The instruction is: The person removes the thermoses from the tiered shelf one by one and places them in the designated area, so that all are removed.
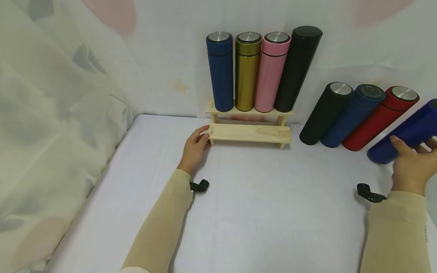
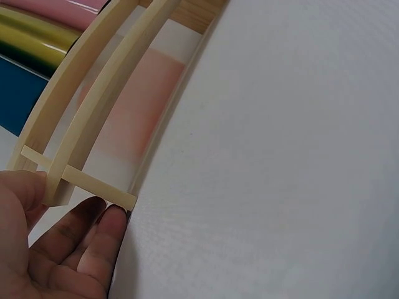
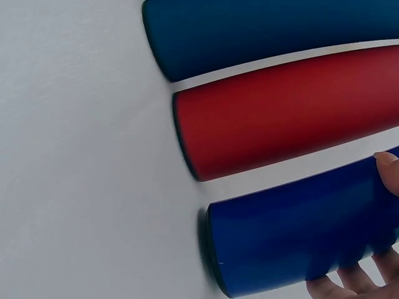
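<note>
A two-step wooden rack (image 1: 250,132) stands on the table; its upper step bears a blue thermos (image 1: 222,76), a gold thermos (image 1: 247,81), a pink thermos (image 1: 271,79) and a tall black thermos (image 1: 297,70). At the lower step's left end, my left hand (image 1: 194,149) holds the rack, thumb on top and fingers curled against the side (image 2: 68,255). My right hand (image 1: 414,163) grips a bright blue thermos (image 1: 406,131) at the far right, thumb on one side and fingers on the other (image 3: 355,280). Part of this thermos lies outside the head view.
Between the rack and my right hand stand a black thermos (image 1: 324,115), a darker blue thermos (image 1: 351,117) and a red thermos (image 1: 379,119). White cloth covers the table (image 1: 266,212). Patterned fabric (image 1: 51,125) hangs along the left side and behind.
</note>
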{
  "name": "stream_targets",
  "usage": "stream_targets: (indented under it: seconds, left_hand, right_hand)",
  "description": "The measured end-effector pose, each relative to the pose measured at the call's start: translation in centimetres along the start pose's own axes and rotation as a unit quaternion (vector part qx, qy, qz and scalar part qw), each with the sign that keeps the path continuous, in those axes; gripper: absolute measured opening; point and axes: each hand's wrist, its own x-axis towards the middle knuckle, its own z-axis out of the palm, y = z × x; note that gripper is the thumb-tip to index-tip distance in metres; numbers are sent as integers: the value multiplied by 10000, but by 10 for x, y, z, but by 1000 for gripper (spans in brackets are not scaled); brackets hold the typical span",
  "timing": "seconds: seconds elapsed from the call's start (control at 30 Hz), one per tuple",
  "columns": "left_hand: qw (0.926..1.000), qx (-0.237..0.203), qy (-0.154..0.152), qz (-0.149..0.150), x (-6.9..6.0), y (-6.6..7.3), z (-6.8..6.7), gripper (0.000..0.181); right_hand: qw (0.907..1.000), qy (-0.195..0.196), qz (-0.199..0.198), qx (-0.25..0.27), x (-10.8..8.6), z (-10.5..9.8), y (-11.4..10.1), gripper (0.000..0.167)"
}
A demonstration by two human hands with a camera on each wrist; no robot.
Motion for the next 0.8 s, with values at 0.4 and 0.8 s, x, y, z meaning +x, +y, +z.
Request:
stream_targets:
  seconds: [0.4,0.8]
  left_hand:
    - [10000,-56,31,8,0,1,0,39]
    - [10000,25,49,-10,0,1,0,40]
  right_hand:
    - [9985,-271,92,-470,10,-1,6,85]
    - [9909,-528,-296,-1201,21,8,1,87]
